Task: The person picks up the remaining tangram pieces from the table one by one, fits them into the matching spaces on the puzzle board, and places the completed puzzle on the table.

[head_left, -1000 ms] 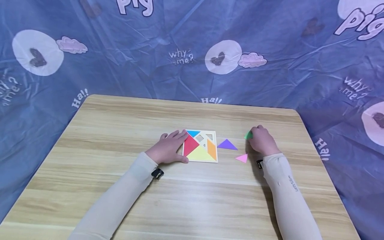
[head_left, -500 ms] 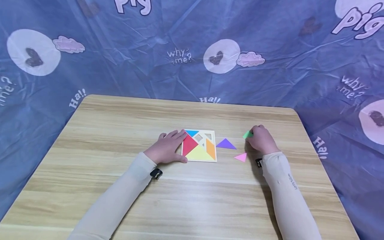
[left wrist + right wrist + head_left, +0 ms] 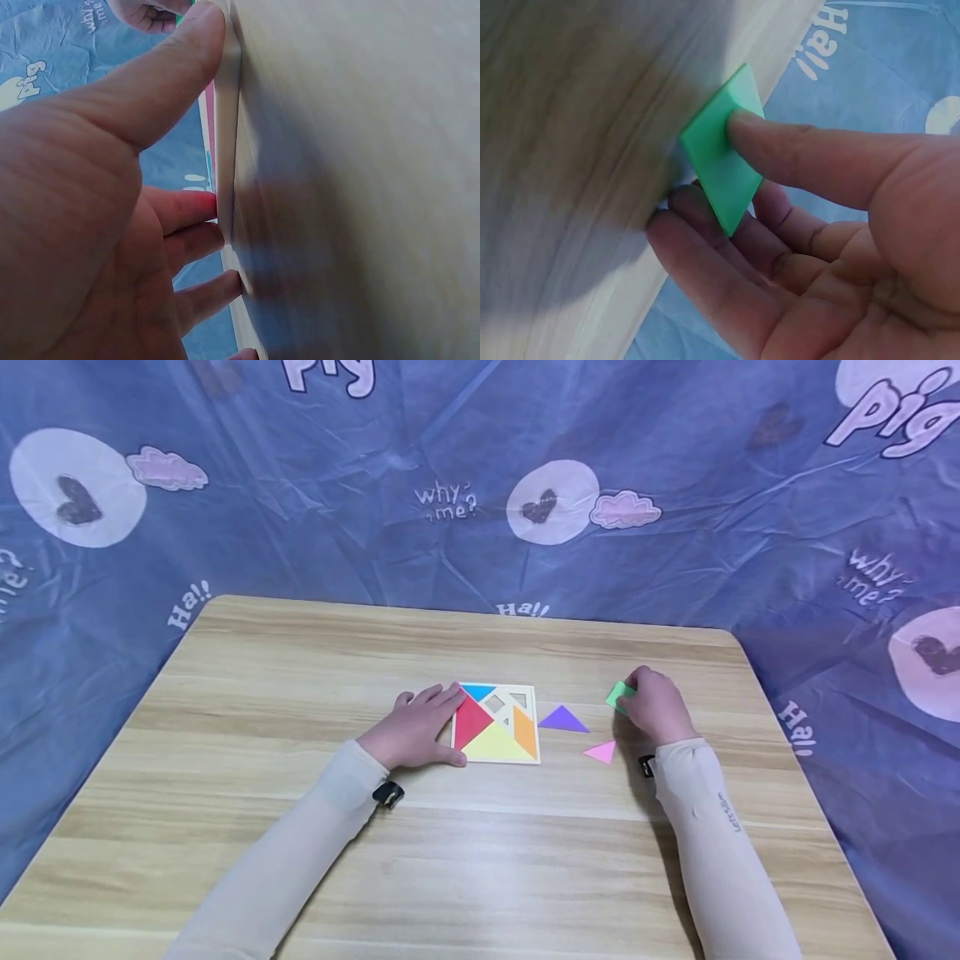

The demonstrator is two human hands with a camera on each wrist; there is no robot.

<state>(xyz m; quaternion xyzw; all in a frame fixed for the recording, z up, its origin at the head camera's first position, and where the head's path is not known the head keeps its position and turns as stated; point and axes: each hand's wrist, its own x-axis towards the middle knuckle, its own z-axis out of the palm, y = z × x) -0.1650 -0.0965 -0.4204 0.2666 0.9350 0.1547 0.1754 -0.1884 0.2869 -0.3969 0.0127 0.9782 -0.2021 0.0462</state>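
Observation:
My left hand (image 3: pixel 416 727) rests along the left side of a square tangram board (image 3: pixel 495 763). Its thumb (image 3: pixel 176 60) and index finger touch the board's edge near two corners, fingers fairly straight and spread. Red, yellow, orange and blue pieces lie in the board, and several bare recesses show at its upper right. Off to the right, my right hand (image 3: pixel 657 706) pinches a green tangram square (image 3: pixel 724 150). The thumb presses its face, with fingers behind; the piece is tilted close to the tabletop.
Between the board and my right hand lie a purple triangle (image 3: pixel 564 719) and a smaller pink triangle (image 3: pixel 602 752). The wooden table (image 3: pixel 480 860) ends at a printed blue cloth (image 3: pixel 360 527) behind it.
My right hand has shifted its hold on the green square, and more of the piece now shows beside the fingers. The left hand stays at the board.

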